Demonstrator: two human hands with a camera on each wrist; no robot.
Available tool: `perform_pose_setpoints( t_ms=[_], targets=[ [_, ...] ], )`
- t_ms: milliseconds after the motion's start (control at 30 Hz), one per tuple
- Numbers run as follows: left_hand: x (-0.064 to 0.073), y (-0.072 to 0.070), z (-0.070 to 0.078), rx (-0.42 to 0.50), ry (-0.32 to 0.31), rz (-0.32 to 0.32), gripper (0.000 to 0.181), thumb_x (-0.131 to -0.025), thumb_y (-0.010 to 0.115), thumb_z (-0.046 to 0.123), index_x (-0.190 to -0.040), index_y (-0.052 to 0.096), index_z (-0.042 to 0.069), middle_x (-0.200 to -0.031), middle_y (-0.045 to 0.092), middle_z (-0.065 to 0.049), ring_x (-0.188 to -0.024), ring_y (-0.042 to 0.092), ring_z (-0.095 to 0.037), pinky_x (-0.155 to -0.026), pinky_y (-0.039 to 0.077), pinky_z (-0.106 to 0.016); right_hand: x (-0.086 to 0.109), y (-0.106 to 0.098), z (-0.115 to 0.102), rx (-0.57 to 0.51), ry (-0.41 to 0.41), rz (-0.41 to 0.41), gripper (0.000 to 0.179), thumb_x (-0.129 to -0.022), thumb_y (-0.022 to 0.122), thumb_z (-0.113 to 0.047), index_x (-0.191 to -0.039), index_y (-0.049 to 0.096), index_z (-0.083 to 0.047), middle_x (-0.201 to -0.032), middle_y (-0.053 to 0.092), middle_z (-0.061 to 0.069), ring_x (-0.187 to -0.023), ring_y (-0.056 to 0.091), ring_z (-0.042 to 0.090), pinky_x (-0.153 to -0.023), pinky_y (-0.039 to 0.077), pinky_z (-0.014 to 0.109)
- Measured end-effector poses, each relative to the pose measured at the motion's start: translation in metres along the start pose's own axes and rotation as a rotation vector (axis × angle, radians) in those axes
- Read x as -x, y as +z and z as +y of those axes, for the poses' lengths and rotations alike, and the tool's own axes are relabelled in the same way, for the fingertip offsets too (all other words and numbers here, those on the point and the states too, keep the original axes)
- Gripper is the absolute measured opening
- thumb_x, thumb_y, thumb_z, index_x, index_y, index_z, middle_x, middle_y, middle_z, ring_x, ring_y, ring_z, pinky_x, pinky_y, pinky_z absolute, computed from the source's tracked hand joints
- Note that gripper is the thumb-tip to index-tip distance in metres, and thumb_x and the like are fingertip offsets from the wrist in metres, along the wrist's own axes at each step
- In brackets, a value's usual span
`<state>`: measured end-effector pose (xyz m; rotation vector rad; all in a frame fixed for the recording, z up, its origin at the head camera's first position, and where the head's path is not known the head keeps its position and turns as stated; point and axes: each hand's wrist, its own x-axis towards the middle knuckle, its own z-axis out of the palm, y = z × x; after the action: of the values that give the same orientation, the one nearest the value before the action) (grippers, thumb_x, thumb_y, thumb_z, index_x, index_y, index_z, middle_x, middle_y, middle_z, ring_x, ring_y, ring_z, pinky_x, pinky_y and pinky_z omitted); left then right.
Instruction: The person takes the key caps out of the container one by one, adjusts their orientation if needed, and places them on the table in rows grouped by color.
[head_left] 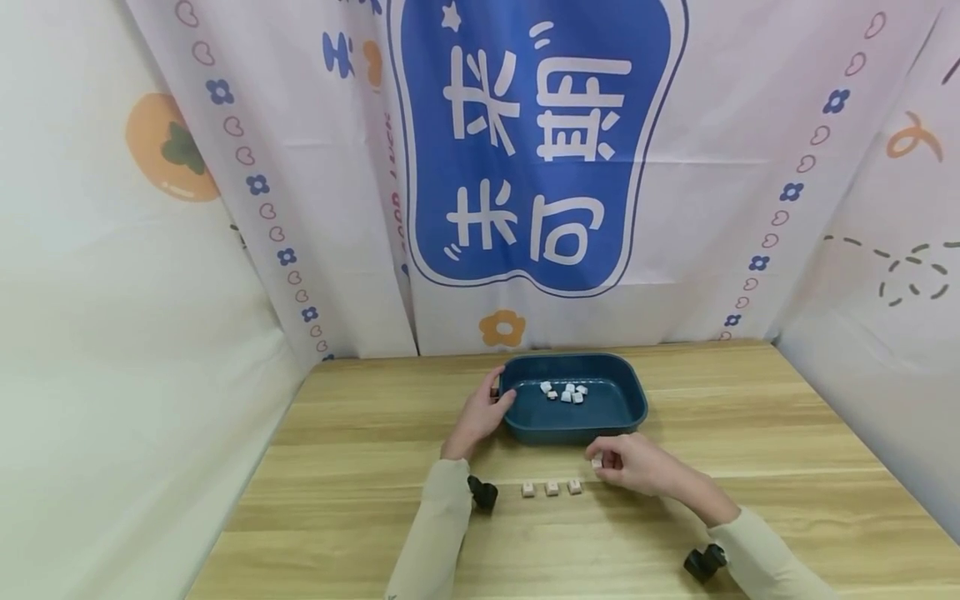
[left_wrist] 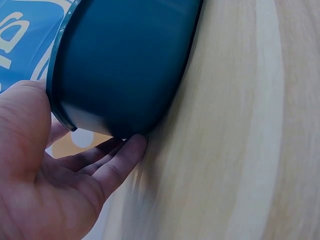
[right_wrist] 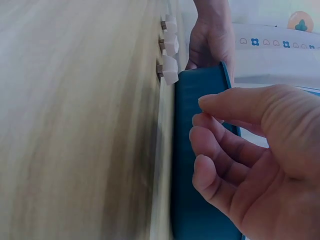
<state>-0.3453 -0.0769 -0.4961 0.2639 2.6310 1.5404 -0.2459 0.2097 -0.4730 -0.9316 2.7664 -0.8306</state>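
My left hand (head_left: pixel 483 412) grips the left end of a dark teal tray (head_left: pixel 572 436), thumb at the rim and fingers against the outer wall and lower edge, as the left wrist view shows. Inside the tray lie several small white keycaps (head_left: pixel 567 397). In front of the tray, my right hand (head_left: pixel 633 463) pinches one white keycap (head_left: pixel 597 461) between thumb and forefinger. In the right wrist view the fingers of the right hand (right_wrist: pixel 250 150) largely hide that keycap. Left of this hand, three keycaps (head_left: pixel 552 488) stand in a row on the wooden table (head_left: pixel 360 467).
Behind the table hangs a white curtain (head_left: pixel 705 275) with a blue printed panel. White fabric walls (head_left: pixel 135 350) enclose both sides. Each wrist bears a small black camera mount, such as the left mount (head_left: pixel 483 494) near the row of keycaps.
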Motion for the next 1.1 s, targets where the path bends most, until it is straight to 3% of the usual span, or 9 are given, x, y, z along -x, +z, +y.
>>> perform_pose_setpoints(
  t_ms=[200,433,1100],
  targets=[
    [0.001,0.000,0.000,-0.004,0.001,0.003,0.057,-0.100,0.054,0.035,-0.153,0.033,0.028,-0.145,0.050,-0.018,-0.131,0.051,-0.033,-0.102,0.047,-0.052,0.001,0.004,0.002,0.015,-0.025,-0.031,0.013,-0.090,0.069,-0.014,-0.103,0.069,-0.013,-0.071,0.055,-0.014,-0.062,0.046,-0.004,-0.057,0.042,0.018],
    [0.000,0.000,0.001,-0.010,-0.007,-0.001,0.058,-0.100,0.054,0.036,-0.153,0.032,0.028,-0.146,0.050,-0.017,-0.130,0.051,-0.032,-0.102,0.047,-0.051,0.003,0.010,0.004,0.002,0.021,-0.083,0.013,-0.089,0.070,-0.015,-0.101,0.069,-0.018,-0.070,0.055,-0.015,-0.061,0.046,-0.004,-0.056,0.042,0.018],
    [-0.002,-0.002,-0.001,-0.040,0.008,-0.014,0.058,-0.101,0.054,0.036,-0.154,0.031,0.029,-0.147,0.048,-0.017,-0.131,0.051,-0.032,-0.102,0.046,-0.051,0.002,0.018,0.006,-0.027,0.007,-0.108,0.015,-0.087,0.070,-0.013,-0.101,0.071,-0.018,-0.068,0.054,-0.016,-0.060,0.046,-0.004,-0.057,0.042,0.018]
  ],
)
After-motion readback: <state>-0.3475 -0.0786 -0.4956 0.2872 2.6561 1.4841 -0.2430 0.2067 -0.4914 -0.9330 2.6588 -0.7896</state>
